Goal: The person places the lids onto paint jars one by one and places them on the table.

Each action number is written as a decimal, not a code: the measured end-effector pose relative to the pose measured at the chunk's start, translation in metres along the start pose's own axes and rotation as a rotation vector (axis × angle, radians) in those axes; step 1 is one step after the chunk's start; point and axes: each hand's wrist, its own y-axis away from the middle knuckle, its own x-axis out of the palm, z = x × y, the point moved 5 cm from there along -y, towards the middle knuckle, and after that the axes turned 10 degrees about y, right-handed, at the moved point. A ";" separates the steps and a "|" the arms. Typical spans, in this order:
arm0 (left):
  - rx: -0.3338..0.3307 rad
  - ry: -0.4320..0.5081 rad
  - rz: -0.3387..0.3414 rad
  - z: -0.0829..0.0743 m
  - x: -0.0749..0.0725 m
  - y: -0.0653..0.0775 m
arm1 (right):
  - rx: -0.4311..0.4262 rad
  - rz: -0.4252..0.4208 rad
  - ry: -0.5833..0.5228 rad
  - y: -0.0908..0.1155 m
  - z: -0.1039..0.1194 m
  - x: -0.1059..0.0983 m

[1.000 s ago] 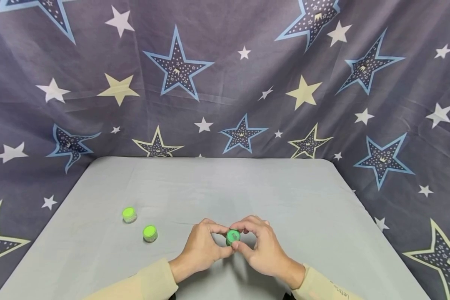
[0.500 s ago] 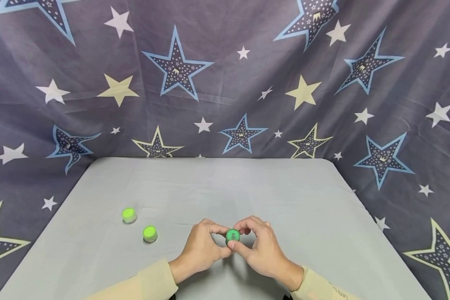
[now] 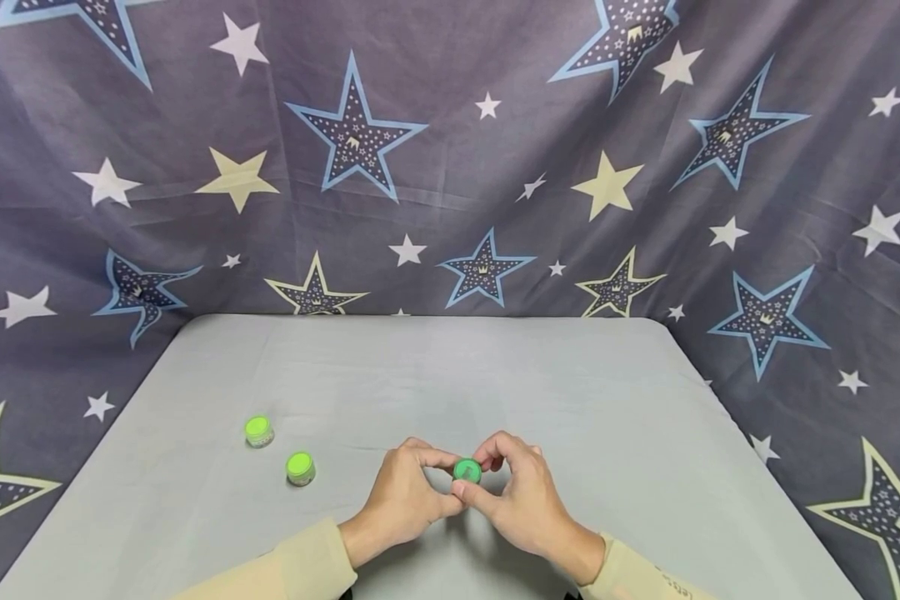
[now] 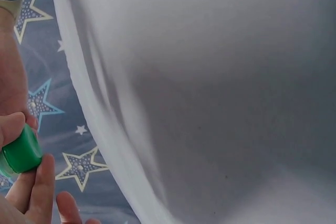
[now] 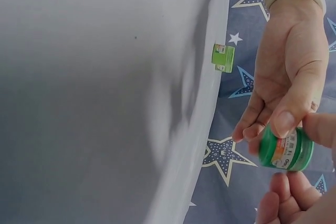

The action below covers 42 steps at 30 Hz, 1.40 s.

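Observation:
A small jar with a darker green lid [image 3: 467, 472] is held above the table by both hands. My left hand [image 3: 403, 492] holds its left side between thumb and index finger. From the right, my right hand [image 3: 528, 496] pinches the lid, with the thumb on its near edge and fingertips at its far right edge. The right wrist view shows the jar [image 5: 286, 150] tipped sideways in that picture, its printed label facing the camera. In the left wrist view, fingers surround the green lid [image 4: 23, 148].
Two more small jars, a light green one [image 3: 300, 468] and another light green one [image 3: 258, 431] farther back, stand upright at the left of the grey cloth-covered table [image 3: 435, 375]. A star-patterned curtain [image 3: 450, 167] hangs behind the table and along both sides.
My right fingers have shifted around the lid, the index fingertip drawing back to the right and the thumb moving over its near edge. The lid's dark mark has turned slightly. My left hand stays put.

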 end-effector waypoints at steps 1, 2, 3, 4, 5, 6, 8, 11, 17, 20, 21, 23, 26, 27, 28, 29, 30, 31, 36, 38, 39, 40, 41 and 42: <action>0.002 -0.002 0.001 0.000 0.000 0.000 | -0.008 0.002 -0.002 0.000 0.000 0.000; 0.005 -0.003 0.002 -0.001 0.000 0.000 | -0.025 0.001 0.003 0.000 0.000 0.000; 0.006 -0.003 0.004 -0.001 0.000 0.001 | -0.042 0.003 0.005 0.000 0.001 -0.001; 0.007 -0.005 0.005 -0.001 0.000 0.001 | -0.063 0.007 0.006 0.000 0.001 -0.001; 0.007 -0.007 0.008 -0.001 0.000 0.001 | -0.083 0.012 0.004 0.000 0.002 -0.002; 0.008 -0.013 0.011 -0.001 0.000 0.001 | -0.101 0.021 0.000 -0.001 0.002 -0.003; 0.007 -0.014 0.014 -0.001 0.000 0.001 | -0.130 0.044 -0.011 -0.001 0.003 -0.004; 0.008 -0.017 0.018 -0.001 0.000 0.000 | -0.140 0.081 -0.033 -0.002 0.004 -0.004; 0.010 -0.017 0.016 -0.001 -0.001 0.001 | -0.123 0.110 -0.042 -0.002 0.005 -0.004; 0.013 -0.017 0.016 -0.001 -0.001 0.000 | -0.117 0.111 -0.042 -0.003 0.005 -0.005; 0.015 -0.017 0.015 -0.001 -0.001 0.000 | -0.115 0.110 -0.042 -0.003 0.005 -0.005; 0.015 -0.013 0.017 -0.001 -0.001 0.000 | -0.109 0.106 -0.039 -0.003 0.005 -0.005; 0.015 -0.013 0.017 0.000 -0.001 -0.001 | -0.100 0.098 -0.039 -0.003 0.004 -0.005; 0.016 -0.012 0.017 0.000 -0.001 -0.001 | -0.098 0.095 -0.038 -0.003 0.004 -0.005; 0.018 -0.013 0.015 0.000 0.000 -0.001 | -0.095 0.093 -0.038 -0.003 0.003 -0.005; 0.022 -0.015 0.013 0.000 -0.001 -0.001 | -0.093 0.090 -0.038 -0.003 0.003 -0.004; 0.024 -0.017 0.010 -0.001 -0.001 -0.001 | -0.088 0.088 -0.040 -0.003 0.003 -0.004; 0.026 -0.018 0.008 -0.001 -0.001 -0.001 | -0.084 0.086 -0.041 -0.003 0.003 -0.004; 0.021 -0.016 0.009 -0.001 0.000 -0.001 | -0.059 0.069 -0.034 -0.003 0.002 -0.004; 0.016 -0.018 0.010 -0.001 0.000 -0.001 | -0.050 0.060 -0.027 -0.003 0.002 -0.004; 0.013 -0.020 0.010 -0.001 0.000 -0.001 | -0.046 0.055 -0.024 -0.002 0.002 -0.004; 0.011 -0.021 0.009 -0.001 0.000 -0.001 | -0.041 0.050 -0.023 -0.002 0.002 -0.004; 0.010 -0.022 0.008 -0.001 0.000 -0.001 | -0.035 0.046 -0.023 -0.002 0.002 -0.004; 0.010 -0.022 0.005 -0.001 0.000 -0.001 | -0.029 0.044 -0.024 -0.002 0.002 -0.004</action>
